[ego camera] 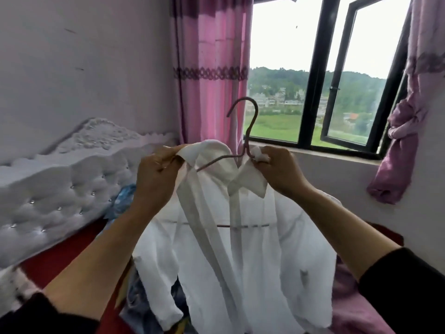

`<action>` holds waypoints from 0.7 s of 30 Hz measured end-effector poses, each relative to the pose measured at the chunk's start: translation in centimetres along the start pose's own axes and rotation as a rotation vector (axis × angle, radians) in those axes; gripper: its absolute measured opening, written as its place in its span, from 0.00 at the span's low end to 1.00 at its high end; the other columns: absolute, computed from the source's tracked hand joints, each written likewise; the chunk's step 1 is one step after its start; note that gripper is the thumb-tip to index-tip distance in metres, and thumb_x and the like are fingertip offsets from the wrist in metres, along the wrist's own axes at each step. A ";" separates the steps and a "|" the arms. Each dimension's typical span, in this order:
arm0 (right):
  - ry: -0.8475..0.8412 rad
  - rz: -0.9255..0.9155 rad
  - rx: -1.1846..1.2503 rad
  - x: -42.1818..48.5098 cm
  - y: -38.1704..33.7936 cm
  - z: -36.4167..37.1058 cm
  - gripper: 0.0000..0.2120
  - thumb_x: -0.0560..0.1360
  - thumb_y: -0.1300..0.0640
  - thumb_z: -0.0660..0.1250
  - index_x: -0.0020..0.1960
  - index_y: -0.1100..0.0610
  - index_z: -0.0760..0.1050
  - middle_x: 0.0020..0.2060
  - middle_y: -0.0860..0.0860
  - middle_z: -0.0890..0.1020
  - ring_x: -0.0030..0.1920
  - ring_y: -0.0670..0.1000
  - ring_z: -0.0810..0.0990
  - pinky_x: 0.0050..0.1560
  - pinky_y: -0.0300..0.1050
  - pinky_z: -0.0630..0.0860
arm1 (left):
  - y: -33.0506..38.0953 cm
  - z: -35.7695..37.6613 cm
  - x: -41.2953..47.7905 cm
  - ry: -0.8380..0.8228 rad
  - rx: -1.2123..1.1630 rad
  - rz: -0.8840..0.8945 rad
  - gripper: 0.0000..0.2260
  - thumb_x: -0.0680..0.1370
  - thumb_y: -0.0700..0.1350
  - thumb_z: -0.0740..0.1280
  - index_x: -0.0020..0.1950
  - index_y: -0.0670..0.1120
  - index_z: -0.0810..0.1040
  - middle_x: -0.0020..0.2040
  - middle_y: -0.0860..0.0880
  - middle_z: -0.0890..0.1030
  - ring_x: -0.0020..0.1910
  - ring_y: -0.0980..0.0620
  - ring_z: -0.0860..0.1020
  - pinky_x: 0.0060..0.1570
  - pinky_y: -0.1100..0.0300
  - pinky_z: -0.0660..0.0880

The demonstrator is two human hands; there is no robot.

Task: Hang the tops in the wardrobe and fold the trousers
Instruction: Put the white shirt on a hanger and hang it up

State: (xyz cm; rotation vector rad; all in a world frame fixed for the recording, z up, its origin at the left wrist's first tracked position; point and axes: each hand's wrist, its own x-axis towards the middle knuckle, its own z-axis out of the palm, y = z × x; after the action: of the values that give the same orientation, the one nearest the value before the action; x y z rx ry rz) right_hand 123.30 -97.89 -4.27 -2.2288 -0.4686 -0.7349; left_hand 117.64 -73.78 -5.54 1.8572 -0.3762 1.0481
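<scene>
Now: left hand (156, 169) grip pinches the left collar point of the white shirt (252, 261), thumb pressed against curled fingers; fingertips are hidden behind the cloth. Right hand (280, 172) grip is closed on a bunch of the right collar just beside the hanger (250, 126) neck; cannot tell whether the fingers also hold the wire. Hanger's right shoulder is hidden under hand and fabric; left shoulder wire shows in the open neck, and the lower bar shows only faintly through the cloth. Hook stands upright above the collar. Shirt is held in the air at chest height, front open, plackets hanging down; hem is cut off at the bottom edge. Both forearms are raised, converging, backs of the hands toward the camera, black sleeves (409, 285) pushed up. Below: a bed with red cover (60, 256), crumpled blue items (122, 201), too blurred to identify. White tufted headboard (60, 189) at left; pink curtain (212, 68) and open black-framed window (310, 80) behind.
</scene>
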 end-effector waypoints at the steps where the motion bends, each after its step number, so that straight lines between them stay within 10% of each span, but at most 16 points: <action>1: 0.000 0.010 0.044 -0.1 -0.4 0.5 0.06 0.75 0.57 0.66 0.43 0.59 0.81 0.37 0.55 0.82 0.40 0.56 0.80 0.39 0.48 0.73 | 0.5 -1.4 -0.6 -0.048 -0.004 0.025 0.13 0.77 0.39 0.67 0.53 0.58 0.80 0.45 0.58 0.81 0.46 0.59 0.78 0.48 0.65 0.73; 5: -0.056 0.006 0.216 -0.3 -3.3 2.8 0.09 0.74 0.55 0.69 0.39 0.60 0.79 0.36 0.57 0.82 0.36 0.50 0.77 0.35 0.43 0.69 | 2.0 -6.0 -3.5 -0.381 0.257 0.086 0.25 0.73 0.34 0.70 0.61 0.61 0.76 0.57 0.63 0.75 0.61 0.61 0.69 0.58 0.74 0.63; 9: -0.163 -0.058 0.326 -0.7 -7.7 5.7 0.07 0.71 0.54 0.72 0.36 0.53 0.79 0.33 0.49 0.81 0.34 0.44 0.76 0.35 0.40 0.72 | 0.5 -11.4 -3.8 -0.301 0.445 -0.140 0.24 0.76 0.44 0.66 0.69 0.63 0.67 0.63 0.61 0.69 0.64 0.60 0.63 0.63 0.64 0.61; 11: -0.236 -0.089 0.407 -1.0 -10.4 7.2 0.06 0.71 0.54 0.73 0.36 0.52 0.80 0.33 0.46 0.82 0.35 0.43 0.78 0.37 0.42 0.75 | -0.4 -14.2 -3.7 -0.363 0.522 -0.201 0.11 0.76 0.57 0.64 0.56 0.57 0.79 0.52 0.59 0.78 0.52 0.60 0.73 0.53 0.60 0.70; 14: -0.345 -0.159 0.468 -1.5 -14.4 9.3 0.03 0.71 0.55 0.74 0.38 0.51 0.82 0.34 0.48 0.83 0.37 0.44 0.79 0.42 0.48 0.77 | -1.3 -18.7 -3.9 -0.277 0.460 -0.255 0.20 0.76 0.58 0.65 0.29 0.47 0.71 0.26 0.56 0.77 0.26 0.59 0.73 0.30 0.65 0.68; 21: -0.218 -0.249 0.374 -2.1 -24.8 15.0 0.06 0.70 0.61 0.68 0.38 0.60 0.83 0.33 0.59 0.82 0.35 0.53 0.78 0.38 0.47 0.74 | -2.8 -32.3 -5.8 0.001 0.771 -0.297 0.23 0.78 0.49 0.66 0.25 0.48 0.61 0.23 0.52 0.62 0.25 0.55 0.61 0.28 0.60 0.56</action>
State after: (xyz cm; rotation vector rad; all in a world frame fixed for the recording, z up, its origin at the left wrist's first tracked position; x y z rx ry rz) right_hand 114.10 -70.54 -0.93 -1.9221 -0.9255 -0.4794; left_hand 99.72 -46.15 -5.41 2.4820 0.3593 1.0630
